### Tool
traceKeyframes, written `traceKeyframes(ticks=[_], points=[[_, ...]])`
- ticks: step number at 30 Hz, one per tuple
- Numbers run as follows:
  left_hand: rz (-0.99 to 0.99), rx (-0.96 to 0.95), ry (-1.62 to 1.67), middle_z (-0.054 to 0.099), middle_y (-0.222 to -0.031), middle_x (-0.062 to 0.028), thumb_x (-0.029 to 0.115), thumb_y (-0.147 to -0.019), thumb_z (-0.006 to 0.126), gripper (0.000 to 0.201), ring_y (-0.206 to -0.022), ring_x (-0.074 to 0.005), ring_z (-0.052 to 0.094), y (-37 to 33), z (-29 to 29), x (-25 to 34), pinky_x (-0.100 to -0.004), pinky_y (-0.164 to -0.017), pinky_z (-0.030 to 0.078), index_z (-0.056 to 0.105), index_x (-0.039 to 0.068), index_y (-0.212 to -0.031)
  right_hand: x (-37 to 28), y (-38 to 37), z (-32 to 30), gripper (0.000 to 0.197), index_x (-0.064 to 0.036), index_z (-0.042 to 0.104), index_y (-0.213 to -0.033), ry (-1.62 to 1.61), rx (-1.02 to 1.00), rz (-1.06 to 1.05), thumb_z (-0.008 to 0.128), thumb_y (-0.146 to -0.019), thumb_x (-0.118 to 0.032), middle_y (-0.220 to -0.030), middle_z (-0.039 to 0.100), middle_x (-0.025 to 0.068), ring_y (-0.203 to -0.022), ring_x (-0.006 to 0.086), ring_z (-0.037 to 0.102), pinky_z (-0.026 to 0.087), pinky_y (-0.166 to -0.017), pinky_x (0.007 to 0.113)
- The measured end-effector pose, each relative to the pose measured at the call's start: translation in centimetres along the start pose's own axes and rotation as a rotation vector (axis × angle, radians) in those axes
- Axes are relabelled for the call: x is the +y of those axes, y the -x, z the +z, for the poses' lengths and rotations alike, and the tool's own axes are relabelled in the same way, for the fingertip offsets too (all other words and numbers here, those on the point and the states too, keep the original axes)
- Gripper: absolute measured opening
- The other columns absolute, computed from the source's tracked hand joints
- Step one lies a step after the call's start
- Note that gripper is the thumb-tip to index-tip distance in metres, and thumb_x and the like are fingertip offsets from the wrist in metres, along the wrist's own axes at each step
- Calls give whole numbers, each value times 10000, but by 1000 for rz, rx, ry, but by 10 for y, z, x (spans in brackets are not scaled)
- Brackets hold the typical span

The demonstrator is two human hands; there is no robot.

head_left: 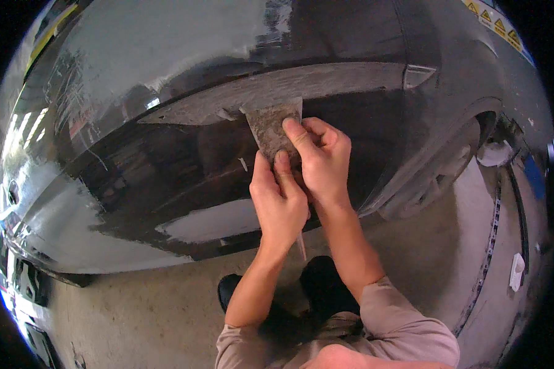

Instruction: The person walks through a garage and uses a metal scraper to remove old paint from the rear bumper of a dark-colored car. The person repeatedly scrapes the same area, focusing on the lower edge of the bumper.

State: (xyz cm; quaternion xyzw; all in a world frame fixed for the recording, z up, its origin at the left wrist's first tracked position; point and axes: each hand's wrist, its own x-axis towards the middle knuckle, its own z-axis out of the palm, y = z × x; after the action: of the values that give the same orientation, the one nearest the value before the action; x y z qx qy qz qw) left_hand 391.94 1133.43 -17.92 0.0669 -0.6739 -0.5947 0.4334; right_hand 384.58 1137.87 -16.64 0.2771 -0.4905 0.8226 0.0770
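Observation:
Between both hands is a putty scraper [269, 126] with a flat, stained, grey-brown blade that widens toward its far edge. That edge lies over the long grey filler strip [338, 80] on the dark car side panel [363, 132]. My right hand [323, 157] is closed on the scraper, its thumb laid on the blade's face. Lower and to the left, my left hand [280, 200] pinches the narrow end, with the thumb on top. Under my hands a thin pinkish stick [301, 247] pokes out; its upper part is hidden.
Light grey patches [218, 220] mark the lower panel and the area above the strip. A wheel [440, 175] sits at the right. Dark strips [489, 258] and a small white piece [517, 272] lie on the floor [148, 301]. My shoes [326, 283] stand close to the car.

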Motion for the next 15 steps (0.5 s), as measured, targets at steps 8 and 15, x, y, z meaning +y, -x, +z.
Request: traceKeyframes(ticks=[8,15], points=[[262,-32,-89,599,-719,-177,119,-1028,484,150,-567,-231,606,-5,29,-8,-357,-505,448,512,-21,-981,-4,-13,-27,223,-4,687,-785,-5,44,-41,712,-918,-181,-701,630,-32,-642,38,511,396,-554,236],[-104,-159,141,547,-651,-41,171,-1061,451,149,-461,-93,509,24,-21,9,-264,-375,392,490,44,-993,-5,30,-3,213,-19,686,-853,-30,-9,42,687,-944,-211,-770,661,-11,-695,41,544,438,-606,232]])
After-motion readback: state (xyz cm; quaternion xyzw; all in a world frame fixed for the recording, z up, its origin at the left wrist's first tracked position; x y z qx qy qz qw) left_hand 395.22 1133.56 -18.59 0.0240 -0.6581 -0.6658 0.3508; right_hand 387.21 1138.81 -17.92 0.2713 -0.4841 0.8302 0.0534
